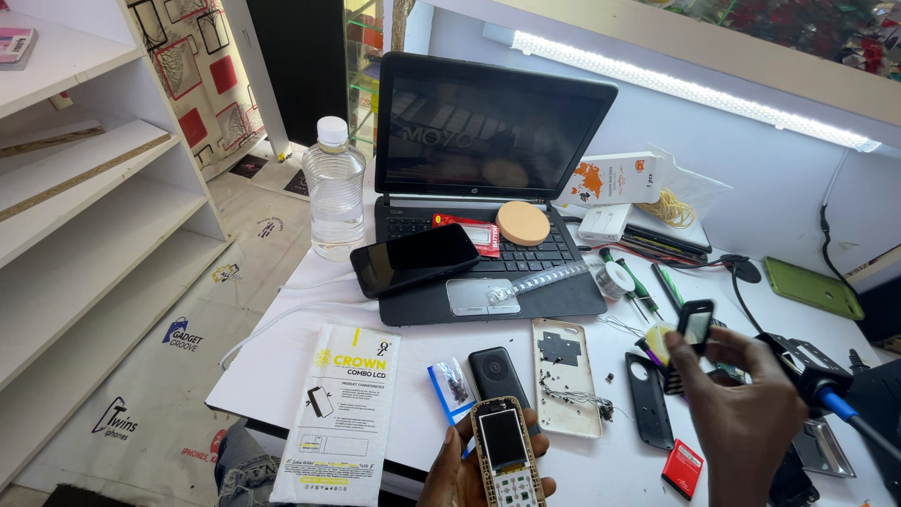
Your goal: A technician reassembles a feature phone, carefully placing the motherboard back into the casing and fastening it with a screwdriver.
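White laminate worktop (282, 366) is carrying an open black laptop (483, 178), a glossy black smartphone (415, 259) lying across its keyboard edge, a clear ribbed plastic bottle (334, 192) and a flat white printed packet (343, 413). At the near edge the left hand (465, 469) is closing around a small stripped keypad phone with a tan frame and dark screen (505, 453), its long axis pointing away from the person, just beside a white rear phone shell (565, 376) and a black oblong back cover (649, 399). Right of these, the right hand (746, 413) is pinching a small black rectangular part (696, 325) upright between its fingertips, above the worktop and near a blue-handled soldering iron (826, 385).
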